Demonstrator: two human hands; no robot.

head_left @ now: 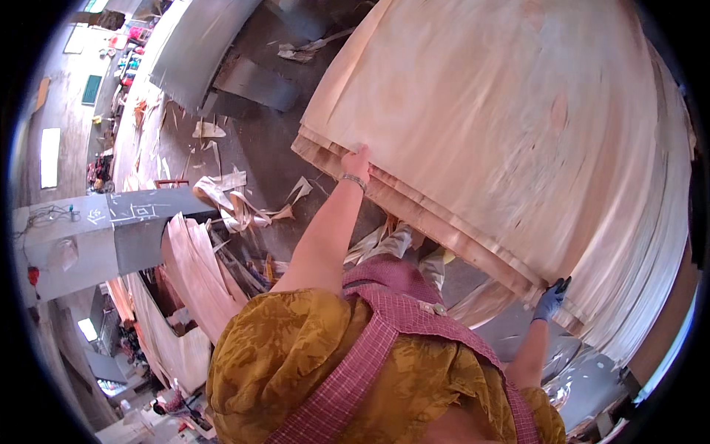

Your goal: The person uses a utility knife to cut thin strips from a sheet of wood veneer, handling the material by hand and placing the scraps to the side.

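A broad stack of pale wood veneer sheets fills the upper right, its layered front edge running diagonally toward me. My left hand, bare with a band at the wrist, has its fingers at that edge, closed on the top sheet near the stack's left part. My right hand, in a blue-grey glove, grips the same edge near the lower right corner, fingertips over the sheet.
Torn veneer scraps litter the grey floor to the left. A grey pillar with chalk marks stands at left beside draped veneer strips. A sheet-covered surface lies at the top left.
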